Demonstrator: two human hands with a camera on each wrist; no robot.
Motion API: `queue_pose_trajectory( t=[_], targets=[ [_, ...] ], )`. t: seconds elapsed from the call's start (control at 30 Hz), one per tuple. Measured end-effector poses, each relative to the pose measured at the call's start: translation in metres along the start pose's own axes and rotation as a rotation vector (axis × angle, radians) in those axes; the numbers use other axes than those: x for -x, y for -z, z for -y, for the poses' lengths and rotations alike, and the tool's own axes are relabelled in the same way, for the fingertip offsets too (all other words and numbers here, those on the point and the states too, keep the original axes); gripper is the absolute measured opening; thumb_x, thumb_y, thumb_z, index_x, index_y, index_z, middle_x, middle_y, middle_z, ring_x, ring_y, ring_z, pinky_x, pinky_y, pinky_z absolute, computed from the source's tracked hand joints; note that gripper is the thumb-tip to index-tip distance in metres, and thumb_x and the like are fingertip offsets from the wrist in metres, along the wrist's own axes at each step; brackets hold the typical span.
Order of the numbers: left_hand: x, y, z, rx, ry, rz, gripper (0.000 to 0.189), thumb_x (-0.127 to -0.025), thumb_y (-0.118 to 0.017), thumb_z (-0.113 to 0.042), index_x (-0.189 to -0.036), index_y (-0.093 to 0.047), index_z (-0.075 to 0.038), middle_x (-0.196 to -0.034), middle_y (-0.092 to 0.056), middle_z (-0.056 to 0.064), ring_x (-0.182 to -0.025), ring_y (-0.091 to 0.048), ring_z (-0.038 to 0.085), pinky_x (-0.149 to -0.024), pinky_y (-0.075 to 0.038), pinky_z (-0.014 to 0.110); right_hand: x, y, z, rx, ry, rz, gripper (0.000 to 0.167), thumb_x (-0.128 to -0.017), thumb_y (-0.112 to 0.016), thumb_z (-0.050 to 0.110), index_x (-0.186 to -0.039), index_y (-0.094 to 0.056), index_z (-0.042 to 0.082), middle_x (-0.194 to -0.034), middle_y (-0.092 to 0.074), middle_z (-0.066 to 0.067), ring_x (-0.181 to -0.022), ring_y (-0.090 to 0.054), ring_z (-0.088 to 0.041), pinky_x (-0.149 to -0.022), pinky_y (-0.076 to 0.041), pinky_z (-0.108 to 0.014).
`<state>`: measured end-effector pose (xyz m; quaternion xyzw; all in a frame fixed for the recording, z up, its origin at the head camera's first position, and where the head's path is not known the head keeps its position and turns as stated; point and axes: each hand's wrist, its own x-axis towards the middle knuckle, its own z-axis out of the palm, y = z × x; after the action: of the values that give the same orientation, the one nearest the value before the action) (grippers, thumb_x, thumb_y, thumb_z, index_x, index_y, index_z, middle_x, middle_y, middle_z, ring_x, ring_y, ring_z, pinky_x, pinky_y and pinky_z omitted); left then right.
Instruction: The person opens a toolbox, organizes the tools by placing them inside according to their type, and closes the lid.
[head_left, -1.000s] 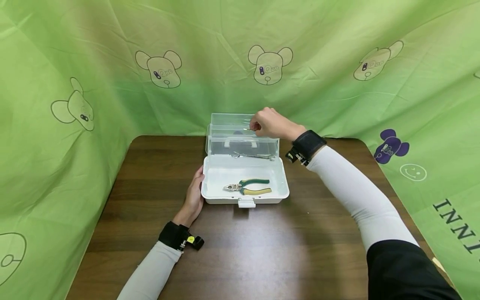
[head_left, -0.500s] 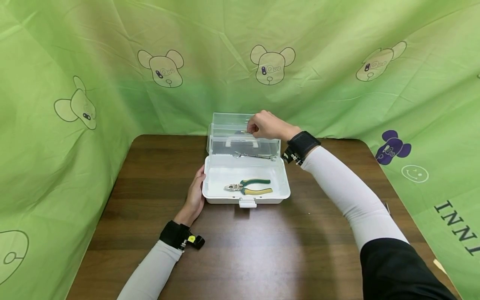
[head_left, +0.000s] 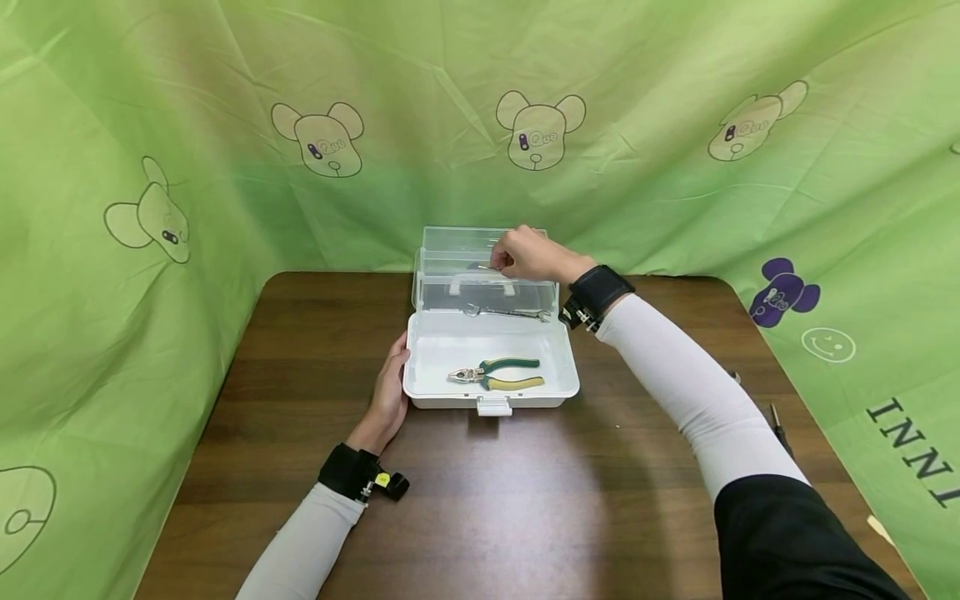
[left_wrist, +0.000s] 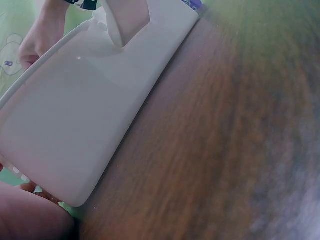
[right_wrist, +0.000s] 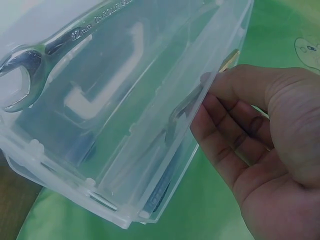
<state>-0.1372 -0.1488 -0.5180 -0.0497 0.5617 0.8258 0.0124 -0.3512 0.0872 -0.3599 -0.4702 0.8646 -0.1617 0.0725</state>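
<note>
Toolbox (head_left: 452, 402): pliers (head_left: 478, 374) | tray (head_left: 450, 301): wrench (head_left: 510, 313) | right hand (head_left: 531, 255): pinching metal piece (right_wrist: 229, 60) | left hand (head_left: 387, 390): uncurled alongside

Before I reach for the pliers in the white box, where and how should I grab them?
Probably by the green handle and yellow handle, from above and the right: the pliers lie flat in the white box, handles spread apart and pointing right, metal head pointing left.

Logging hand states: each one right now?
Left hand: open, against the white plastic toolbox.
Right hand: closed, pinching a slender silver metal piece.
</note>
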Motion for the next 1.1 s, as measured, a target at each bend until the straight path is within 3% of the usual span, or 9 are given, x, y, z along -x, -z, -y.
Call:
queue_pose_trajectory(
  t=[0.4,0.87,0.97,1.1],
  targets=[
    [0.001,0.000,-0.001,-0.006,0.006,-0.005,0.058,-0.114,-0.025,-0.020,-0.170,-0.018,-0.008,-0.176,-0.018,0.010,-0.160,-0.015,0.023,-0.128,-0.015,0.046,0.004,0.000,-0.002,-0.011,-0.033,-0.014,0.019,-0.089,-0.070,-0.005,-0.104,-0.080,0.000,-0.102,-0.079,-0.016,-0.089,-0.073,-0.024,-0.085,-0.061,-0.037],
    [0.000,0.001,0.000,-0.018,0.012,-0.012,0.058,-0.114,-0.025,-0.020,-0.170,-0.018,-0.008,-0.176,-0.018,0.009,-0.160,-0.014,0.022,-0.128,-0.014,0.046,0.019,0.018,0.002,0.099,-0.066,-0.056,0.018,-0.092,-0.071,0.005,-0.107,-0.080,0.002,-0.103,-0.079,-0.011,-0.093,-0.074,-0.024,-0.087,-0.060,-0.041],
    [0.000,0.001,0.000,-0.016,0.017,-0.011,0.058,-0.114,-0.025,-0.020,-0.170,-0.018,-0.008,-0.176,-0.017,0.009,-0.160,-0.014,0.022,-0.129,-0.013,0.046,0.024,0.022,0.004,0.122,-0.091,-0.060,0.014,-0.095,-0.070,0.008,-0.105,-0.079,0.004,-0.097,-0.076,-0.009,-0.087,-0.070,-0.021,-0.080,-0.057,-0.038],
    [0.000,0.001,-0.001,-0.019,0.020,-0.010,0.058,-0.114,-0.025,-0.020,-0.170,-0.017,-0.008,-0.176,-0.016,0.009,-0.161,-0.013,0.022,-0.129,-0.012,0.045,0.033,0.025,0.004,0.149,-0.103,-0.070,0.008,-0.098,-0.069,0.011,-0.092,-0.072,0.008,-0.081,-0.063,-0.004,-0.071,-0.053,-0.018,-0.065,-0.040,-0.034]
  ],
)
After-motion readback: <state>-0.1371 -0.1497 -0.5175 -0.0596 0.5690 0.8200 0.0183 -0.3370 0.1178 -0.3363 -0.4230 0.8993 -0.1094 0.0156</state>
